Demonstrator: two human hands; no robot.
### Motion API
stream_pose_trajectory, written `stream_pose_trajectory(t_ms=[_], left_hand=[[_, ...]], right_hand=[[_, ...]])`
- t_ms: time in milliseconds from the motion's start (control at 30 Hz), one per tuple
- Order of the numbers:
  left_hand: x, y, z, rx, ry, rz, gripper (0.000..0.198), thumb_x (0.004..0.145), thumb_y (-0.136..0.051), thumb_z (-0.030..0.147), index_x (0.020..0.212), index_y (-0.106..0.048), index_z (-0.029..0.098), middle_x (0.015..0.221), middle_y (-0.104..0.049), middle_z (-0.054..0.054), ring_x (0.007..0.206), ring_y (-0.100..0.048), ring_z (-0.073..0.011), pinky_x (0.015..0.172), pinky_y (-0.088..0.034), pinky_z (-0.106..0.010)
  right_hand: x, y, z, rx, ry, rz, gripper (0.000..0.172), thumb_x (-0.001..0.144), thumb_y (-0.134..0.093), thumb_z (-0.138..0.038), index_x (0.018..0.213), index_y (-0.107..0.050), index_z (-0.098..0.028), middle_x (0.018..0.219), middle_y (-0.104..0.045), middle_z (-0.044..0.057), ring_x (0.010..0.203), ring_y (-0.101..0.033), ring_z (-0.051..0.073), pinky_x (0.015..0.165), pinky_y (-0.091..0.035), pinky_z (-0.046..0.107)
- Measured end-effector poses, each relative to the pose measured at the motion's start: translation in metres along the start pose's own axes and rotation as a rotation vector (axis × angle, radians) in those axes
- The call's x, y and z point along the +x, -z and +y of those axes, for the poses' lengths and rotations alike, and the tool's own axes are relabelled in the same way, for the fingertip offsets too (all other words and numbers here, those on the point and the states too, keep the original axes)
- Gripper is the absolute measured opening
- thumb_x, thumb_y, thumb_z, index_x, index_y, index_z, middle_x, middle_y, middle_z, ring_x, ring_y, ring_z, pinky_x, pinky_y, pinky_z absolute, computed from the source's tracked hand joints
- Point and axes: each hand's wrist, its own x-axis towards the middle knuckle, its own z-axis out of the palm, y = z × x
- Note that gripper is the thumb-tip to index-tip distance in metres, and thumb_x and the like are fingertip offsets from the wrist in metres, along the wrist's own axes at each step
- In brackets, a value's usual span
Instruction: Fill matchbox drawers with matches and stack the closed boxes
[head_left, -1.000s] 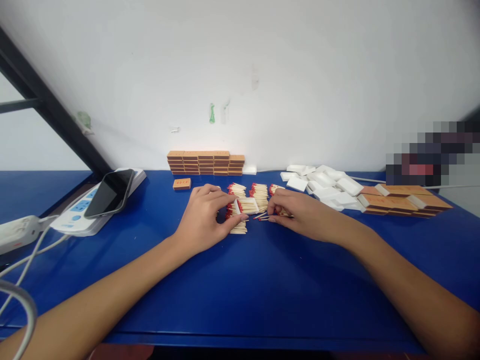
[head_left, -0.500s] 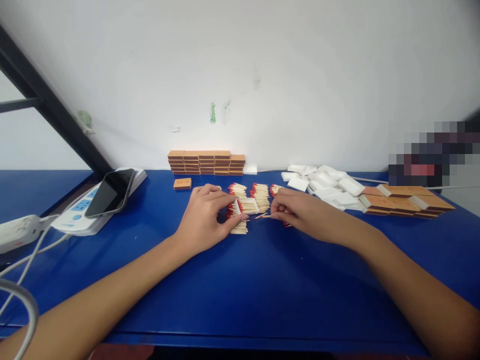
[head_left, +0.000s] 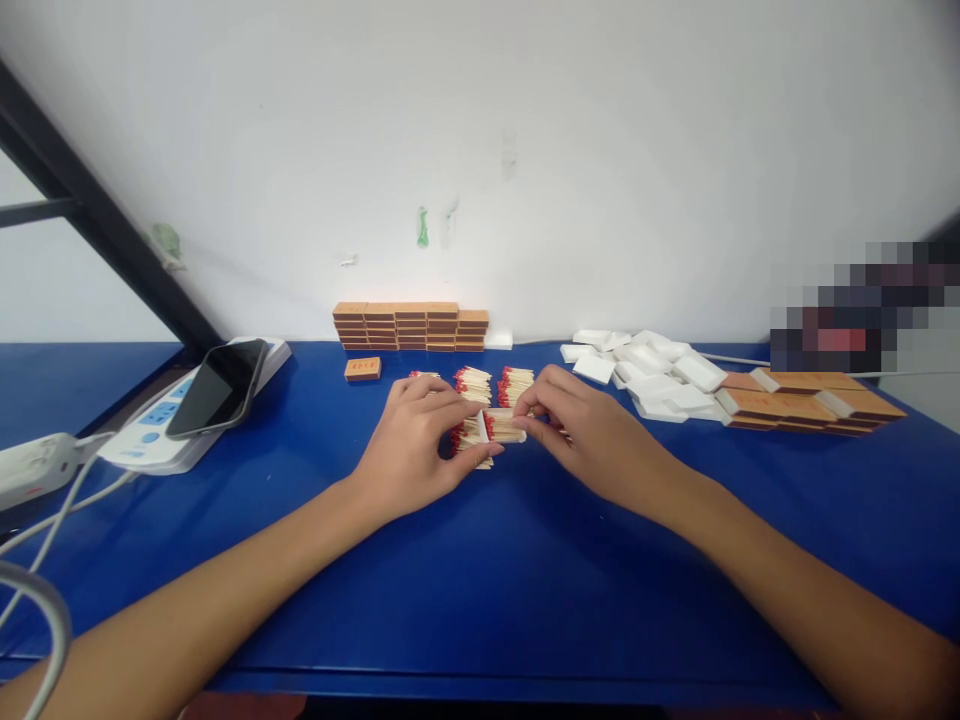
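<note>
My left hand (head_left: 412, 435) grips a small white matchbox tray (head_left: 482, 428) between thumb and fingers. Red-tipped matches (head_left: 504, 427) lie inside it, heads toward the left. At the tray's right end, my right hand (head_left: 574, 420) is closed in a pinch on a match, mostly hidden among the fingers and the other matches. Bundles of loose matches (head_left: 474, 386) lie just behind the tray, and another pile (head_left: 517, 386) is beside them. More matches show beneath the tray, partly covered by my left hand.
Stacked orange-brown matchboxes (head_left: 411, 327) stand against the wall, with a single matchbox (head_left: 363, 369) in front. White trays (head_left: 652, 372) are heaped at right, near matchbox sleeves (head_left: 795, 405). A phone (head_left: 217, 388) rests on a power strip (head_left: 154, 440); cables (head_left: 56, 540) run at left.
My right hand has moved left, carrying a match from beside the tray to the tray's right end. The left hand keeps its hold, with the tray shifted slightly right and down.
</note>
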Motion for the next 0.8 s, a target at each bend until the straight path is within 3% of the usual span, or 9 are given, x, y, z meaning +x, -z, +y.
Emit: stream_pose_trajectory(t_ms=[167, 367, 667, 800], left_hand=[[0.000, 0.001, 0.003, -0.026, -0.022, -0.019, 0.039, 0.091, -0.080, 0.048, 0.116, -0.075, 0.018, 0.101, -0.078, -0.005, 0.107, -0.064, -0.0277, 0.099, -0.042, -0.046], [0.000, 0.001, 0.000, 0.008, -0.006, 0.019, 0.037, 0.091, -0.080, 0.047, 0.113, -0.076, 0.018, 0.100, -0.078, -0.006, 0.105, -0.064, -0.0275, 0.096, -0.044, -0.046], [0.001, 0.001, -0.009, 0.049, 0.064, 0.080, 0.034, 0.091, -0.080, 0.046, 0.112, -0.078, 0.019, 0.101, -0.080, -0.007, 0.104, -0.066, -0.0286, 0.092, -0.049, -0.046], [0.001, 0.000, -0.009, 0.050, 0.053, 0.088, 0.034, 0.091, -0.080, 0.046, 0.112, -0.078, 0.019, 0.101, -0.079, -0.007, 0.104, -0.066, -0.0286, 0.093, -0.049, -0.046]], right_hand=[[-0.001, -0.005, -0.002, -0.060, 0.019, 0.046, 0.009, 0.106, -0.055, -0.026, 0.104, -0.062, -0.020, 0.104, -0.059, 0.005, 0.080, -0.061, 0.018, 0.071, -0.048, 0.033], [0.002, 0.006, 0.007, -0.048, 0.008, 0.094, 0.012, 0.105, -0.057, -0.027, 0.097, -0.064, -0.021, 0.096, -0.059, 0.003, 0.073, -0.057, 0.016, 0.068, -0.046, 0.032], [0.002, 0.007, 0.028, -0.104, -0.026, -0.183, 0.011, 0.101, -0.059, -0.020, 0.097, -0.068, -0.021, 0.100, -0.059, 0.006, 0.080, -0.059, 0.018, 0.071, -0.046, 0.031], [0.002, 0.002, 0.030, -0.119, -0.027, -0.171, 0.010, 0.101, -0.056, -0.021, 0.100, -0.066, -0.021, 0.103, -0.059, 0.006, 0.082, -0.060, 0.018, 0.073, -0.047, 0.031]])
